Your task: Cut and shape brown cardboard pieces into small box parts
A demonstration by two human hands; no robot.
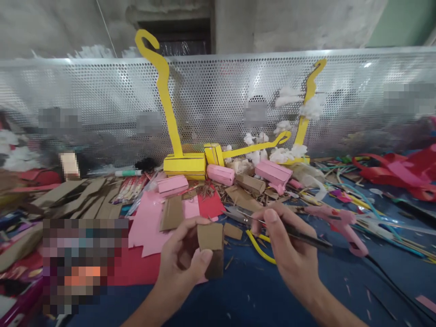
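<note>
My left hand [185, 256] is closed around a small folded piece of brown cardboard [210, 238], with the thumb on its front face. My right hand [289, 245] grips a craft knife [308, 237] with a dark handle, its thin metal tip pointing left above the cardboard. Under that tip lie pliers with yellow handles [260, 252], partly hidden by my right hand. A scrap of cardboard [233, 231] rests just right of the held piece. Pink paper [146, 227] and red paper [136, 268] lie left of my left hand.
A pink glue gun [335, 222] lies at right, its black cable running forward. Yellow hooked stands [166, 100] rise at the back before a perforated metal screen [211, 104]. Pink blocks [274, 173], cardboard strips [91, 195] and red ribbon [402, 172] crowd the blue table [259, 295].
</note>
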